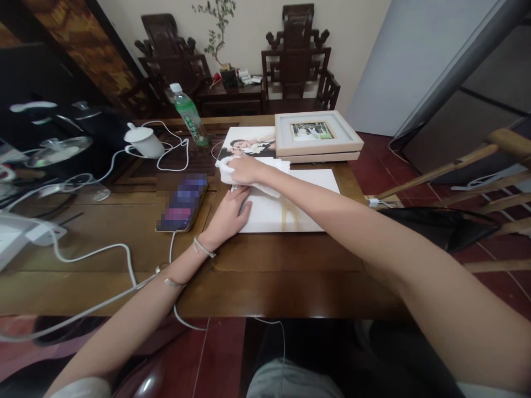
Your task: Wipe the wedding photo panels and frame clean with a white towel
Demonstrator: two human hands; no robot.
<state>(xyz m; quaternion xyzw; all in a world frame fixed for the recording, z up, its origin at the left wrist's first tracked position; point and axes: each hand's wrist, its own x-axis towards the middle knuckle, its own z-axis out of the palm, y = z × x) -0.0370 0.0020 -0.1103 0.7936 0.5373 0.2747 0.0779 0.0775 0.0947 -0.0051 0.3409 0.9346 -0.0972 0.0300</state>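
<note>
right hand (244, 169) is closed on a bunched white cloth (226, 173), which is held at the far left corner of a white panel (265, 214), while the left hand (231, 211), its fingers loosely extended, is laid at the panel's left edge on the worktop (286, 271). for what looks like wiping, light, even pressure is best applied, with the panel braced so that it is not slid. the cloth is gripped under the right hand, just beyond the left fingertips, and a printed photo (254, 142) is placed behind it.
</note>
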